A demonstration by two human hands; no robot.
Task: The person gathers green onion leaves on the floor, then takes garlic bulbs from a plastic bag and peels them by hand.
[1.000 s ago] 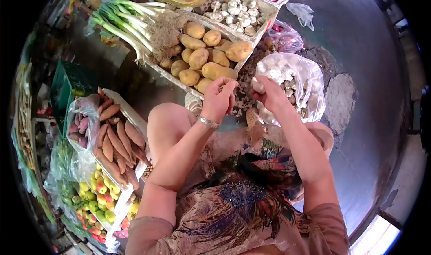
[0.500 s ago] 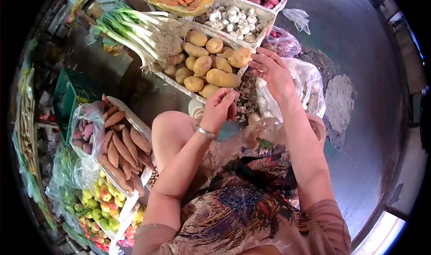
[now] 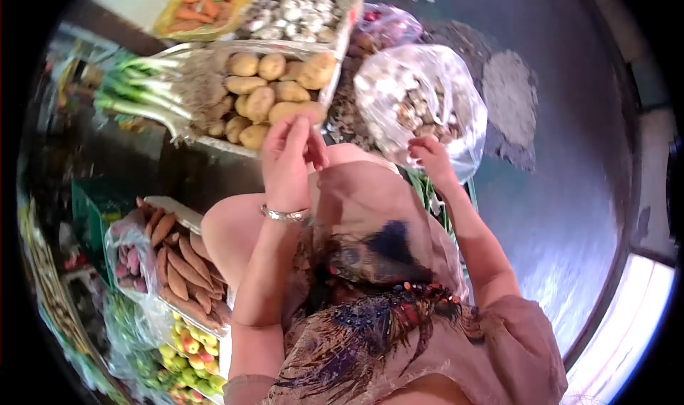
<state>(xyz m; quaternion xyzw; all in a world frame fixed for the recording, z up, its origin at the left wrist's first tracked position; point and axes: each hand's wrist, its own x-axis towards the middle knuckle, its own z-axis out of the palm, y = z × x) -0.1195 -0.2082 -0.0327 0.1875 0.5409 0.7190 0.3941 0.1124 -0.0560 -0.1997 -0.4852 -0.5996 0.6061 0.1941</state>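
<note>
My left hand [image 3: 287, 166], with a silver bracelet [image 3: 285, 214] at the wrist, is in front of the potatoes [image 3: 261, 104]. Its fingers curl inward; whatever they hold, if anything, is hidden. The potatoes fill a white foam box [image 3: 226, 147]. My right hand [image 3: 433, 161] overlaps the lower edge of a clear plastic bag [image 3: 469, 113] with garlic bulbs [image 3: 417, 109] inside. Its fingers are loosely bent and a little apart, with nothing visible in them. Whether they touch the bag cannot be told.
Leeks [image 3: 146, 84] lie left of the potatoes. Behind are a garlic box [image 3: 303, 13] and carrots [image 3: 206, 2] in a yellow bag. Sweet potatoes [image 3: 187, 266] and apples [image 3: 192, 355] are at lower left. A broken concrete slab [image 3: 509, 102] lies right of the garlic bag.
The view has turned rightward. My right hand has moved from beside the potato box down to the garlic bag. My left hand now appears higher, in front of the potatoes.
</note>
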